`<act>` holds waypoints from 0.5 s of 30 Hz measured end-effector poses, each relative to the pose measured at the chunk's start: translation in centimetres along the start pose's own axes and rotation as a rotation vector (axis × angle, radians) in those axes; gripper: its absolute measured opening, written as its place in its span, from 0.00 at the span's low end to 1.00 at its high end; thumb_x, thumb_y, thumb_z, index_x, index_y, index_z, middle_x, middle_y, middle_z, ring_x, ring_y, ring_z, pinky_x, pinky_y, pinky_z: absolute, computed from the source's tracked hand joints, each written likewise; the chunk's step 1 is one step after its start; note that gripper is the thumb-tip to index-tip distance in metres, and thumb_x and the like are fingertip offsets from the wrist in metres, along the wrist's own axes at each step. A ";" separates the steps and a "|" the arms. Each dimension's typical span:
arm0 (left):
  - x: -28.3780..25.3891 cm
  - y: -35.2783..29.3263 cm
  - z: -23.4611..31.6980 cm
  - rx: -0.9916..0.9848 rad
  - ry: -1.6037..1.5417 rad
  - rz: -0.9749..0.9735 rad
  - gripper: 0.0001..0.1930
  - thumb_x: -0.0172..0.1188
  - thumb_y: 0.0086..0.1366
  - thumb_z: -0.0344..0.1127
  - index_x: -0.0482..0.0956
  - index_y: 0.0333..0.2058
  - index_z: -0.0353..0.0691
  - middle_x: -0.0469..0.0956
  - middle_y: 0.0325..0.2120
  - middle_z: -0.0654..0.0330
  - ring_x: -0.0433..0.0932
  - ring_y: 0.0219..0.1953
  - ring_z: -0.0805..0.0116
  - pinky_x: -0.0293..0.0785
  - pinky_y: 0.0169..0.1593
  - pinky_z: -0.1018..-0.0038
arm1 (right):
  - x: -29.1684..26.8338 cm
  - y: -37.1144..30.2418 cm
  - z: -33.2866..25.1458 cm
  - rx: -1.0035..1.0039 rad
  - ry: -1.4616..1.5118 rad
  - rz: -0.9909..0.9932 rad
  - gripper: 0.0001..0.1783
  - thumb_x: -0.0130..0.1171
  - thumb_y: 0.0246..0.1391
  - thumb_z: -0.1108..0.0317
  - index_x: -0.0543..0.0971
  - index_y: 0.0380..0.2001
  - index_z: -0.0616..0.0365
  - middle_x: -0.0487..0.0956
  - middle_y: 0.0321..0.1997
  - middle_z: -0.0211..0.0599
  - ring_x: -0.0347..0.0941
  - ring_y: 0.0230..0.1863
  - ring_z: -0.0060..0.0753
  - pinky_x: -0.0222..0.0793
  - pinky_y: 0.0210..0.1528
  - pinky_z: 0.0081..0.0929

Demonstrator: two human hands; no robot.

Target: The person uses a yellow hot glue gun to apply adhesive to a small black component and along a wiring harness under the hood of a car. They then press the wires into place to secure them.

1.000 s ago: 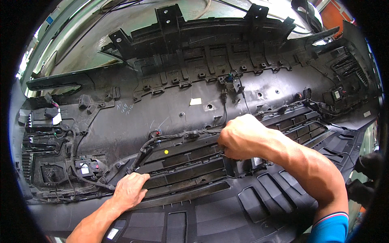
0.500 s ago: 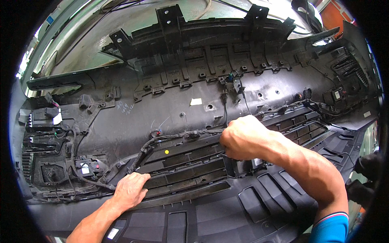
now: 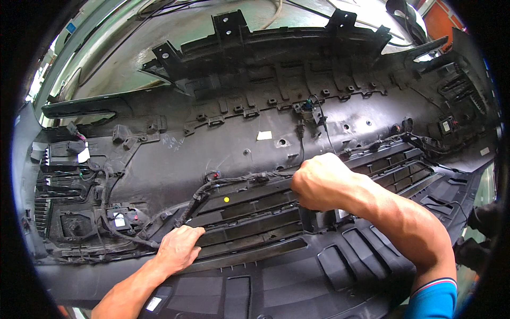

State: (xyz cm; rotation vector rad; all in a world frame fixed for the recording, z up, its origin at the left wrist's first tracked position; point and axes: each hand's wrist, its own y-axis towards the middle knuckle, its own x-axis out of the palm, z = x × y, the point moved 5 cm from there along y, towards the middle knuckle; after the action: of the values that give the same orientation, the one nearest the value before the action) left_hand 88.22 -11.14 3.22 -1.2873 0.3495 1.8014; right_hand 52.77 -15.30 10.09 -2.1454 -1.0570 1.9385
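A large black car bumper cover (image 3: 159, 165) lies inside-up in front of me, with a slatted grille (image 3: 249, 210) along its near middle. My left hand (image 3: 179, 248) is closed over the grille's left end, its fingertips on the slats and its thumb on the near side. My right hand (image 3: 323, 183) makes a fist over the middle of the grille, beside the taped wiring harness (image 3: 239, 177). Whatever its fingers hold is hidden beneath the hand. The harness runs along the grille's far edge and passes under my right hand.
Mounting brackets (image 3: 231, 26) rise from the bumper's far edge. A sensor module (image 3: 122, 219) sits at the left and another module (image 3: 446, 126) at the right. Thin cables hang near a central connector (image 3: 307, 106). A ribbed black lower panel (image 3: 287, 290) spreads along the near side.
The bumper and my left hand sit slightly farther right and lower in the picture. My right hand has shifted a little the same way and stays closed.
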 end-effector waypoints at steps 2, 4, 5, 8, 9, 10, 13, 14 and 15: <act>0.1 0.0 0.0 0.001 0.003 -0.002 0.31 0.77 0.54 0.29 0.77 0.57 0.38 0.82 0.43 0.51 0.82 0.49 0.46 0.78 0.54 0.55 | 0.0 0.1 0.0 -0.002 0.008 0.006 0.09 0.64 0.50 0.69 0.89 0.29 0.62 0.88 0.33 0.55 0.89 0.38 0.58 0.85 0.40 0.50; 0.0 0.0 0.0 -0.002 0.006 -0.002 0.31 0.77 0.53 0.29 0.77 0.57 0.38 0.82 0.43 0.50 0.82 0.49 0.46 0.78 0.53 0.56 | 0.1 0.0 0.2 0.002 0.009 -0.001 0.09 0.64 0.50 0.69 0.89 0.29 0.62 0.88 0.33 0.55 0.89 0.38 0.58 0.85 0.40 0.50; 0.1 0.1 0.0 -0.014 0.010 -0.017 0.31 0.77 0.53 0.29 0.77 0.57 0.38 0.82 0.43 0.50 0.82 0.49 0.46 0.78 0.53 0.56 | 0.1 0.0 0.2 -0.002 0.009 0.005 0.09 0.64 0.50 0.69 0.89 0.29 0.62 0.88 0.33 0.55 0.89 0.38 0.58 0.85 0.40 0.50; 0.0 0.2 0.1 -0.007 0.012 -0.009 0.31 0.77 0.53 0.29 0.77 0.56 0.38 0.81 0.42 0.50 0.82 0.49 0.46 0.79 0.53 0.56 | 0.2 0.2 0.3 -0.006 -0.001 -0.004 0.08 0.64 0.50 0.69 0.88 0.29 0.62 0.88 0.33 0.55 0.89 0.38 0.59 0.85 0.40 0.50; -0.1 0.1 0.2 -0.003 0.010 0.001 0.31 0.77 0.53 0.29 0.77 0.56 0.38 0.82 0.43 0.51 0.82 0.49 0.47 0.79 0.53 0.56 | 0.2 0.2 0.3 -0.004 -0.003 -0.010 0.08 0.64 0.50 0.69 0.88 0.28 0.61 0.88 0.33 0.55 0.89 0.38 0.59 0.85 0.40 0.50; -0.2 0.0 0.3 -0.007 0.011 -0.001 0.31 0.76 0.53 0.28 0.77 0.56 0.38 0.82 0.44 0.52 0.82 0.50 0.49 0.79 0.53 0.56 | 0.2 0.2 0.3 -0.005 -0.006 -0.021 0.08 0.64 0.50 0.69 0.88 0.28 0.61 0.88 0.33 0.55 0.89 0.38 0.59 0.85 0.40 0.50; -0.3 0.1 0.3 -0.001 0.010 0.002 0.31 0.76 0.53 0.28 0.76 0.56 0.38 0.82 0.45 0.53 0.82 0.50 0.50 0.79 0.52 0.57 | 0.0 0.2 0.1 0.000 0.006 -0.013 0.08 0.64 0.50 0.69 0.88 0.29 0.61 0.88 0.34 0.55 0.89 0.39 0.58 0.85 0.41 0.50; -0.3 0.1 0.3 -0.002 0.009 -0.003 0.31 0.76 0.53 0.28 0.76 0.56 0.38 0.82 0.45 0.53 0.82 0.50 0.50 0.79 0.52 0.57 | -0.1 0.2 0.0 0.002 0.005 -0.011 0.08 0.64 0.50 0.69 0.88 0.30 0.61 0.88 0.34 0.54 0.89 0.39 0.58 0.85 0.41 0.49; -0.3 0.1 0.3 0.001 0.005 0.002 0.31 0.77 0.53 0.28 0.77 0.56 0.37 0.82 0.44 0.52 0.82 0.50 0.49 0.79 0.53 0.56 | -0.1 0.2 0.0 0.003 0.002 -0.018 0.08 0.64 0.50 0.69 0.89 0.30 0.61 0.88 0.34 0.54 0.89 0.39 0.58 0.85 0.41 0.49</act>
State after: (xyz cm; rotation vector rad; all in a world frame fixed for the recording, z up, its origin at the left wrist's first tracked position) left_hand 87.95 -11.13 3.58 -1.2909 0.3547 1.8004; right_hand 52.84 -15.51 10.11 -2.1280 -1.0689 1.9290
